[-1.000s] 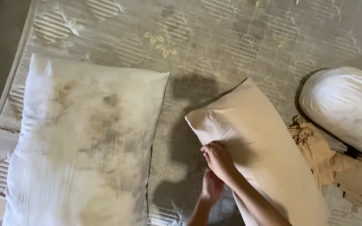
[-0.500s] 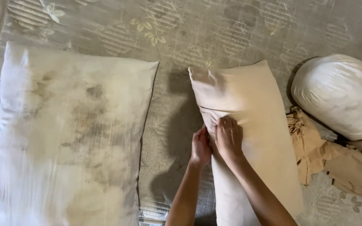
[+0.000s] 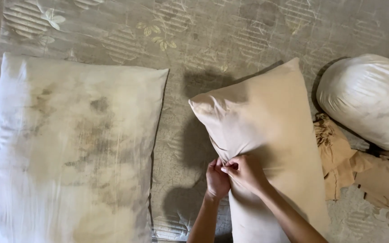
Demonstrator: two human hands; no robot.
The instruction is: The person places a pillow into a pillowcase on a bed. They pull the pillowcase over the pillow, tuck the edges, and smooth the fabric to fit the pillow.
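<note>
Both hands (image 3: 232, 175) at beige pillow's (image 3: 266, 135) edge

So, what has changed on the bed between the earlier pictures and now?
Both hands came together on the left edge of the beige pillow: the left hand and the right hand now pinch its cover, where a second ago only the right hand lay on it. The stained white pillow, white bundle and crumpled tan cloth stayed put.

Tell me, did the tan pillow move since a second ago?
Yes. The tan pillow has swung more upright and lies closer to the stained white pillow and farther from the round white bundle. Both hands pinch its left edge.
</note>
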